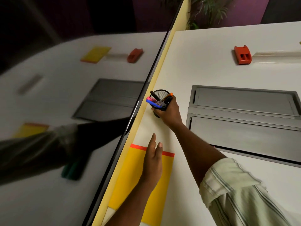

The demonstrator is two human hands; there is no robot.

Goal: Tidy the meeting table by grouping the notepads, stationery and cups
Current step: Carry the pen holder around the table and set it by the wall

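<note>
- Black wire-mesh cup point(160, 93), round and open-topped, standing on the white table point(203, 66) near its left edge.
- Right hand point(167, 111) clasped round the cup's near side, fingers curled about the mesh.
- Markers point(154, 100) crammed in the cup and leaning out over the rim: smooth plastic barrels in pink, blue, black and orange; print on them too small to read.
- Left hand point(154, 160) loose, fingers straight and pointing away, grasping nothing, above the top edge of the notepad point(138, 175); contact with the paper not clear.
- Notepad flat and rectangular, matte yellow sheet with an orange-red binding strip along its far end, lying at the table's left edge, near the cup but apart from it.
- Red plastic block point(242, 54), chunky, with two square slots in its face, far across the table.
- Clear, glossy strip point(275, 54) just right of the block, long and narrow.
- Two grey brushed-metal hatches point(244, 101) set flush in the table, rectangular, with raised frames, right of the cup.
- Pale yellow band point(157, 75) bordering the table's left side.
- Dark glossy panel point(65, 98) beyond the band, mirroring the table, notepad and red block in a blur.
- Striped, pale green sleeve point(241, 194), soft woven cloth, rolled up on the right forearm.
- Leafy plant point(206, 12) at the far end, before a purple wall.
</note>
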